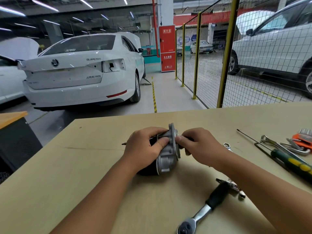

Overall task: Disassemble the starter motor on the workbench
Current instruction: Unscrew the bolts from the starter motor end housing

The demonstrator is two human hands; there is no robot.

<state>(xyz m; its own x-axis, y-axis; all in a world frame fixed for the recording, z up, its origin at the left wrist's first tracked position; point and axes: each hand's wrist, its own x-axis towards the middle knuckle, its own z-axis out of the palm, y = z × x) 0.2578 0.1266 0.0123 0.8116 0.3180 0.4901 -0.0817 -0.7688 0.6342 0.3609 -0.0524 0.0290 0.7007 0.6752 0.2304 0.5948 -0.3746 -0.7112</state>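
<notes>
The starter motor (166, 159) lies on its side in the middle of the workbench (94, 166), a black cylindrical body with a grey cast-aluminium end housing facing right. My left hand (145, 147) grips the motor from the left, thumb pressed on the grey housing. My right hand (197, 146) holds the flange side of the housing from the right, fingers curled on its rim. A thin stud (124, 144) pokes out left of my left hand.
A ratchet wrench (204, 210) with a black grip lies at the front right. A green-handled screwdriver (290, 162), pliers (276, 144), hex keys in an orange holder (303, 141) and a small spanner (228, 146) lie at the right. Parked cars and a mesh fence stand beyond.
</notes>
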